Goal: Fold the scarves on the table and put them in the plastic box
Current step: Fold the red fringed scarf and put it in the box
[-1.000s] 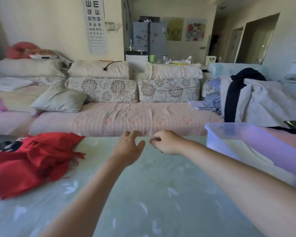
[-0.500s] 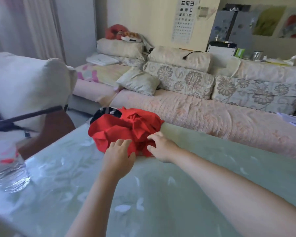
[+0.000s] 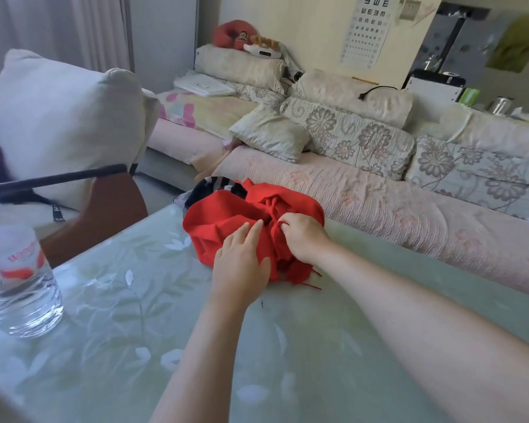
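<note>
Glass counter (image 3: 135,300) by the sofa (image 3: 379,203), red scarf (image 3: 226,215) crumpled in a heap at its far edge, fringe poking out. Looks like the pick-up step, no folding done yet: right grip (image 3: 304,236) pinches a bunch of fabric, left grip (image 3: 240,264) rests on it flat, fingers straight. Next I'd say it needs spreading out flat

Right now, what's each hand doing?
Left hand: open, resting on the crumpled red fabric scarf.
Right hand: closed, pinching that scarf.

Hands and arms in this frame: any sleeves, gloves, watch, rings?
Nothing worn that shows. Left hand and right hand are bare: no gloves, rings or watch. Both forearms are bare to the frame edge, with no sleeve in view.
</note>
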`<state>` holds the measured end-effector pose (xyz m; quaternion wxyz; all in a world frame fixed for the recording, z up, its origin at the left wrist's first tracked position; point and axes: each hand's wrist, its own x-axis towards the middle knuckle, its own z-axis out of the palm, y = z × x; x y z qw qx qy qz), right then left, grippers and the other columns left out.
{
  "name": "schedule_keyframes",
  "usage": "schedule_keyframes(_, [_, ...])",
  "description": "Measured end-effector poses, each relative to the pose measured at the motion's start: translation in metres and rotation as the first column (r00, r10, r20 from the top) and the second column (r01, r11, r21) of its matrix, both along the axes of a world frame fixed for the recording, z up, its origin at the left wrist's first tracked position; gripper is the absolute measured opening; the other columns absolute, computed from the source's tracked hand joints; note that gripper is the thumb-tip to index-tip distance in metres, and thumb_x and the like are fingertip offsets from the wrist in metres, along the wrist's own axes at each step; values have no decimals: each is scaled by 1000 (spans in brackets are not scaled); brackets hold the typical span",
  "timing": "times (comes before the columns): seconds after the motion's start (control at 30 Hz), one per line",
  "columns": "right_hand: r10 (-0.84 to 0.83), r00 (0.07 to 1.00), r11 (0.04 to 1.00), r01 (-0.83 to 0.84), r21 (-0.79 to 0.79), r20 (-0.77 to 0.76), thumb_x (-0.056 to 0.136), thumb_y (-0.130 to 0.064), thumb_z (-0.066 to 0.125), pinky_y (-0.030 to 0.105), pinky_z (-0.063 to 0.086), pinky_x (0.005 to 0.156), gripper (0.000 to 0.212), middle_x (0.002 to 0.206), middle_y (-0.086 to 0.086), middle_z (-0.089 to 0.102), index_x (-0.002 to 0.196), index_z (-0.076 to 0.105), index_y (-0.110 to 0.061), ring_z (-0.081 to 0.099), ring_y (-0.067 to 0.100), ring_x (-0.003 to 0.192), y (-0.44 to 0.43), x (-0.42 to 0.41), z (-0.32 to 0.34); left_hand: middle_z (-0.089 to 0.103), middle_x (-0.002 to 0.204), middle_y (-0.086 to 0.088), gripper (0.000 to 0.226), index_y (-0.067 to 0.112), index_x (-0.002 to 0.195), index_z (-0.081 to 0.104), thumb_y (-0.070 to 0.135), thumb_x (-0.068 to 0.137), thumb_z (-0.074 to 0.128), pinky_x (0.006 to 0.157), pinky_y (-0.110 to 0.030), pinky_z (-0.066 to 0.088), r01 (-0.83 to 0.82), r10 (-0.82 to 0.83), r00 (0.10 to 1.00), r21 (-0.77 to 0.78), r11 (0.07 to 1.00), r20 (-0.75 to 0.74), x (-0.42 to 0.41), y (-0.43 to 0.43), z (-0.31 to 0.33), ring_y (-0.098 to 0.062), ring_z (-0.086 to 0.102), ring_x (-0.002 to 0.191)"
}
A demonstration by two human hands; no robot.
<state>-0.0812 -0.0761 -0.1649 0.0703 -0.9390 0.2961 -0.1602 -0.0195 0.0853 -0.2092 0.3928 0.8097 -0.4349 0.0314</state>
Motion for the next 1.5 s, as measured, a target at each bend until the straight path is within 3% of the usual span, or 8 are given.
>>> schedule_keyframes(0.23, [-78,868,854,-195,482,490,76,-23,40,32,38,72,26,73,2,59,69,62,-12,51,13,75,28,-69,19,28,157,5,85,40,153,16,32,84,64,107,-39,30,47,-56,993,85,995,106,-26,1,14,-22,29,140])
schedule_keyframes(0.47, [150,982,737,-186,650,111,77,-13,47,14,41,60,28,56,-15,59,60,66,-23,52,-5,57,56,-157,45,62,125,15,45,45,127,58,29,85,56,88,-35,40,184,-219,930,142,973,296,-69,-1,31,-18,55,106])
schedule_keyframes(0.6, [20,998,802,15,598,-51,86,-28,61,27,50,90,21,86,-6,64,96,70,-12,58,5,83,49,-181,40,72,94,6,19,27,99,71,23,90,54,80,-34,48,382,-394,919,223,897,9,-90,6,22,-19,64,91])
schedule_keyframes(0.7, [33,945,932,88,350,-325,67,-57,78,27,45,94,74,107,-11,58,134,51,-39,55,7,98,49,-206,36,66,80,6,16,20,92,69,14,91,55,70,-25,47,536,-506,841,167,827,-192,-107,12,34,-14,61,76])
schedule_keyframes(0.87, [0,829,990,80,118,-559,80,-18,57,35,49,66,6,79,4,66,76,61,-16,63,28,83,58,-247,24,66,71,12,18,26,90,69,12,85,59,63,-18,47,715,-626,665,103,692,-408,-140,20,50,-6,58,61])
schedule_keyframes(1.03, [-139,824,984,177,17,-549,75,-22,51,31,45,68,8,74,-2,59,68,55,-21,60,27,83,70,-314,22,42,134,10,75,45,138,42,15,72,59,96,-31,35,444,-552,822,449,775,141,-156,8,14,-20,37,120])
schedule_keyframes(1.17, [-119,913,960,6,-278,-391,69,-29,44,38,52,74,23,70,-3,61,68,66,-22,58,25,77,70,-379,8,31,151,8,70,44,142,40,32,79,69,110,-35,24,413,-546,811,456,788,209,-176,-6,-7,-22,25,139])
schedule_keyframes(1.5, [-85,978,983,51,-177,-190,66,-22,61,38,44,101,44,132,1,60,108,68,-31,57,22,119,76,-432,-41,65,88,7,9,26,93,63,21,91,55,67,-29,40,546,-616,777,350,762,130,-229,-20,-10,-18,58,84])
